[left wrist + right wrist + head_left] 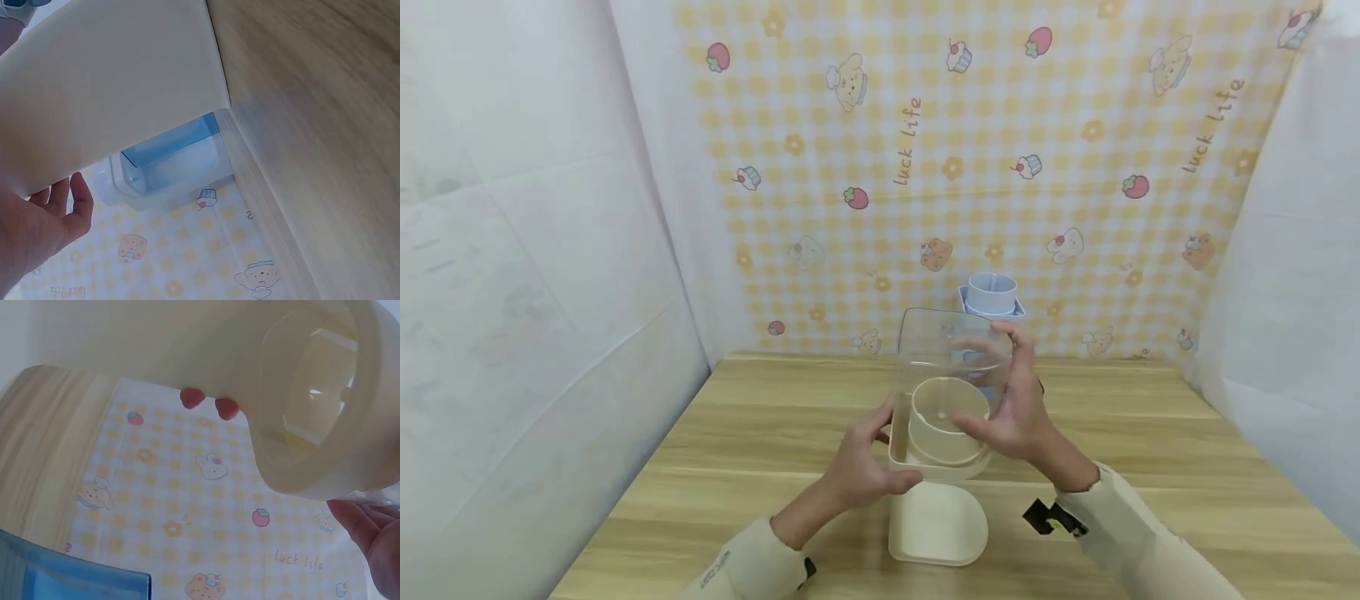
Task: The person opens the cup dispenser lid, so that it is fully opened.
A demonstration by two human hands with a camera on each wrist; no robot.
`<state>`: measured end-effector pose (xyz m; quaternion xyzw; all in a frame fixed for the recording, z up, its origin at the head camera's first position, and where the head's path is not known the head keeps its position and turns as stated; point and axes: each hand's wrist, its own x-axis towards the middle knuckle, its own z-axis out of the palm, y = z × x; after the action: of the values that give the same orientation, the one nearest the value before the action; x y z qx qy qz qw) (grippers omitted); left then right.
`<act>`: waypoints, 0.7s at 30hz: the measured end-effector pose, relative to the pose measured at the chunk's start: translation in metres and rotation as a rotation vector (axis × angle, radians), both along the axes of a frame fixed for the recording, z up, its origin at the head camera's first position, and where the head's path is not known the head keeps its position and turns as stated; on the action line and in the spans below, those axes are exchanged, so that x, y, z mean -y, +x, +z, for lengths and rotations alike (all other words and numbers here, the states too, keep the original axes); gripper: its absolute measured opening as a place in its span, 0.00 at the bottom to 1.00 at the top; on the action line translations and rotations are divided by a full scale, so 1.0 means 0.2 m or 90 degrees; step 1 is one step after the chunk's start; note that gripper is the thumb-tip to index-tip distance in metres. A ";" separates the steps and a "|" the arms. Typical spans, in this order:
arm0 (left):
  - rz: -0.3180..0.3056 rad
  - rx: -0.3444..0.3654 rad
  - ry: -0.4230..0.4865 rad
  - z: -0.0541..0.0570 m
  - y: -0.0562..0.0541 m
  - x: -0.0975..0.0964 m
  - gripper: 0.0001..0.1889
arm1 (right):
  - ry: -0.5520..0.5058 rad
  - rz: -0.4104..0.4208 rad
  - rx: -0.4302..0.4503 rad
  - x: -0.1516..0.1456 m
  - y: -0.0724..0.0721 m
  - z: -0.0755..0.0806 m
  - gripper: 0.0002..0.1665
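Both hands hold up a cream container with a clear plastic wall (pixel 955 337) and a round cream collar (pixel 946 442) near its lower end. My left hand (pixel 861 467) grips its lower left corner, thumb in front and fingers behind. In the left wrist view, that hand (pixel 37 225) curls its fingers at the edge of a broad cream panel (pixel 112 81). My right hand (pixel 1018 404) grips the right side, its thumb across the clear wall near the collar. The right wrist view shows the collar's opening (pixel 312 394) and two fingertips (pixel 192 397) at the cream edge.
A cream tray-like piece (pixel 940 525), rounded on one side, lies on the wooden table (pixel 760 433) below the container. Behind stands a blue container with a round collar (pixel 992 296), partly hidden. A checked cloth (pixel 955 225) hangs at the back, with white sheets at both sides.
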<state>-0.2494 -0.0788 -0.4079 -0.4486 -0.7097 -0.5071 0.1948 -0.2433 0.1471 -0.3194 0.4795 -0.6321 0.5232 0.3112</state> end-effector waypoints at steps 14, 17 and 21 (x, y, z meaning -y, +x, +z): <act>0.005 -0.009 0.000 -0.03 0.00 -0.05 0.51 | -0.036 -0.021 -0.044 -0.03 0.02 -0.02 0.64; 0.004 -0.004 0.000 -0.03 0.00 -0.05 0.52 | -0.048 -0.001 -0.065 -0.02 0.03 -0.02 0.64; -0.002 0.001 0.007 -0.03 -0.01 -0.04 0.50 | -0.032 -0.027 -0.063 -0.01 0.02 -0.01 0.62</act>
<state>-0.2504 -0.0714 -0.4135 -0.4483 -0.7062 -0.5120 0.1957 -0.2386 0.1501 -0.3222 0.4829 -0.6129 0.5079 0.3650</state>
